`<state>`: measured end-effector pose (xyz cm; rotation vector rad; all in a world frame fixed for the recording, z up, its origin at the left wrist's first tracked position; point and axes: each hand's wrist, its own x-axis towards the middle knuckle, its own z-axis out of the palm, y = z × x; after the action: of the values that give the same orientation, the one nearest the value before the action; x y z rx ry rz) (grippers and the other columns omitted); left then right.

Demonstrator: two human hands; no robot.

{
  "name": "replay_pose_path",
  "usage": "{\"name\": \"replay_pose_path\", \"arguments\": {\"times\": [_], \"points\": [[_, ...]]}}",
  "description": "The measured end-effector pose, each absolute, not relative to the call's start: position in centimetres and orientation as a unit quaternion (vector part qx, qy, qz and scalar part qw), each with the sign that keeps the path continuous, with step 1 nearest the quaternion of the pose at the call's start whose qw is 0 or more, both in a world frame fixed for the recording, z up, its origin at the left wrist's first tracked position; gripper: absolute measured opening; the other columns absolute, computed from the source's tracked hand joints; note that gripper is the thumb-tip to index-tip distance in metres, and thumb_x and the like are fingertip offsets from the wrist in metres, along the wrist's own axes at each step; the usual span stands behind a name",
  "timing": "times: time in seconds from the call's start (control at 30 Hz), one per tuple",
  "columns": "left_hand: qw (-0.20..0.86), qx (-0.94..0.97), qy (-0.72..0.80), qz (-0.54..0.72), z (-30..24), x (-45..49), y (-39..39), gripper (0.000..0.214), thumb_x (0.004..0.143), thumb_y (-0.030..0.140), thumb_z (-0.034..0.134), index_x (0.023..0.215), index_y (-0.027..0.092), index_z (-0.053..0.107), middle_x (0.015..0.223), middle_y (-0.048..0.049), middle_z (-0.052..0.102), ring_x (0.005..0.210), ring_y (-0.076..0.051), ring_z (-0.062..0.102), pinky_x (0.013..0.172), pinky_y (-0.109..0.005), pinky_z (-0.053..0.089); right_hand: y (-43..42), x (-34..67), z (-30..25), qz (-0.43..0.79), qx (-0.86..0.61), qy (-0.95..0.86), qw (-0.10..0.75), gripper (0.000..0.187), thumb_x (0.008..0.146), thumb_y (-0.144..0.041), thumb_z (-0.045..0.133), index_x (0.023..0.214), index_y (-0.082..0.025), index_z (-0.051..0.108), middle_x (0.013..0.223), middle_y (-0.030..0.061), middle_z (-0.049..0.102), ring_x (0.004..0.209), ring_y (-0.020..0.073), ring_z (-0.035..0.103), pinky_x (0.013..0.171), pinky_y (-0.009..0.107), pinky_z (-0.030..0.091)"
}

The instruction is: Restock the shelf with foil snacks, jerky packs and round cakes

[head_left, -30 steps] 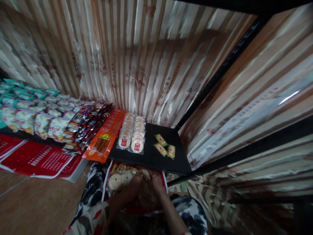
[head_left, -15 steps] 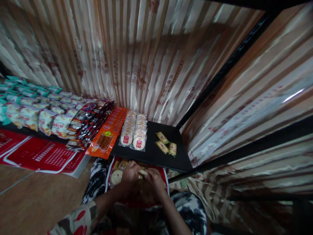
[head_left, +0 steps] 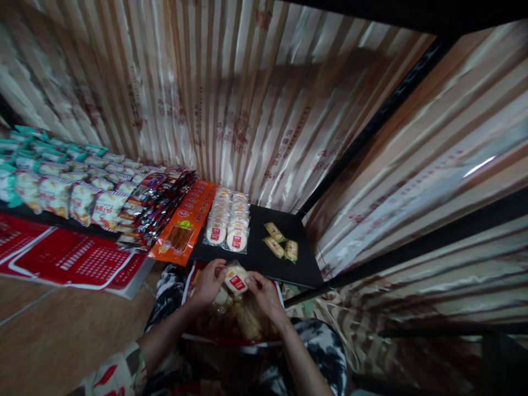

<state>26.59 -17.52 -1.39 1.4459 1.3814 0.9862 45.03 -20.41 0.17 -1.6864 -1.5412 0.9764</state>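
Both my hands hold one clear-wrapped round rice cracker packet (head_left: 236, 279) with a red label, just above a red basket (head_left: 231, 340) of snacks on my lap. My left hand (head_left: 208, 283) grips its left side, and my right hand (head_left: 266, 295) pinches its right edge. The packet is raised close to the front edge of a black shelf (head_left: 264, 261). On that shelf lie two rows of matching rice cracker packets (head_left: 227, 224) and three small yellow snack packets (head_left: 280, 243).
To the left, the shelf carries an orange snack pack row (head_left: 183, 226), dark wrapped snacks (head_left: 154, 206) and white-and-teal bags (head_left: 61, 179). A red board (head_left: 70, 261) lies below them. Striped shiny sheeting (head_left: 256, 99) backs the shelf, and black frame bars (head_left: 371, 126) stand at right.
My hands were down among the snacks in the basket. They have risen with one rice cracker packet, which is now held up near the shelf's front edge.
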Motion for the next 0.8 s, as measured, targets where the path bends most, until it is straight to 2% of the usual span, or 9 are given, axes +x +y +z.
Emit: {"name": "replay_pose_path", "arguments": {"times": [0.2,0.3,0.43,0.57,0.67,0.8], "points": [[0.536,0.466,0.555,0.432,-1.9,25.6,-17.6,0.032,0.076,0.023,0.054,0.107,0.016,0.050,0.085,-0.0032,0.063,0.069,-0.013,0.061,0.063,-0.024,0.050,-20.0,42.3,0.0,0.495,-0.581,-0.500,0.408,0.047,0.072,-0.056,0.055,0.093,-0.015,0.065,0.087,0.0074,0.070,0.078,0.0199,0.063,0.072,0.030,0.049],[0.519,0.458,0.562,0.453,-1.4,24.9,-16.9,0.039,0.076,0.021,0.051,0.114,0.014,0.047,0.079,-0.0004,0.059,0.066,-0.012,0.058,0.061,-0.023,0.048,-19.5,40.8,-0.3,0.493,-0.581,-0.502,0.409,0.044,0.074,-0.054,0.053,0.091,-0.015,0.064,0.083,0.0068,0.070,0.074,0.0191,0.063,0.068,0.029,0.049],[0.409,0.527,0.595,0.449,-0.3,23.9,-15.4,0.042,0.076,0.020,0.050,0.118,0.015,0.050,0.077,0.0012,0.056,0.067,-0.012,0.057,0.067,-0.025,0.048,-18.1,39.5,0.0,0.342,-0.653,-0.579,0.350,0.035,0.079,-0.046,0.047,0.088,-0.018,0.066,0.080,0.0060,0.068,0.073,0.0189,0.061,0.068,0.029,0.047],[0.349,0.573,0.602,0.434,0.4,23.3,-13.7,0.048,0.079,0.020,0.048,0.126,0.017,0.046,0.094,-0.0041,0.062,0.084,-0.017,0.060,0.080,-0.030,0.049,-16.2,38.4,0.6,0.226,-0.699,-0.621,0.273,0.028,0.081,-0.037,0.050,0.092,-0.019,0.067,0.080,0.0058,0.067,0.075,0.0187,0.061,0.071,0.028,0.046],[0.301,0.600,0.603,0.431,0.6,23.1,-12.3,0.052,0.080,0.019,0.046,0.131,0.014,0.041,0.109,-0.0100,0.061,0.100,-0.021,0.057,0.090,-0.037,0.046,-15.0,37.2,0.6,0.229,-0.688,-0.622,0.296,0.029,0.080,-0.029,0.049,0.102,-0.018,0.063,0.080,0.0046,0.066,0.071,0.0171,0.062,0.068,0.026,0.047],[0.261,0.629,0.595,0.427,0.4,23.0,-10.4,0.054,0.078,0.014,0.046,0.131,0.014,0.042,0.120,-0.0118,0.058,0.111,-0.023,0.053,0.097,-0.039,0.041,-14.3,36.2,-0.1,0.255,-0.655,-0.619,0.350,0.030,0.078,-0.024,0.047,0.103,-0.016,0.060,0.078,0.0034,0.064,0.064,0.0148,0.061,0.063,0.025,0.049]]}}
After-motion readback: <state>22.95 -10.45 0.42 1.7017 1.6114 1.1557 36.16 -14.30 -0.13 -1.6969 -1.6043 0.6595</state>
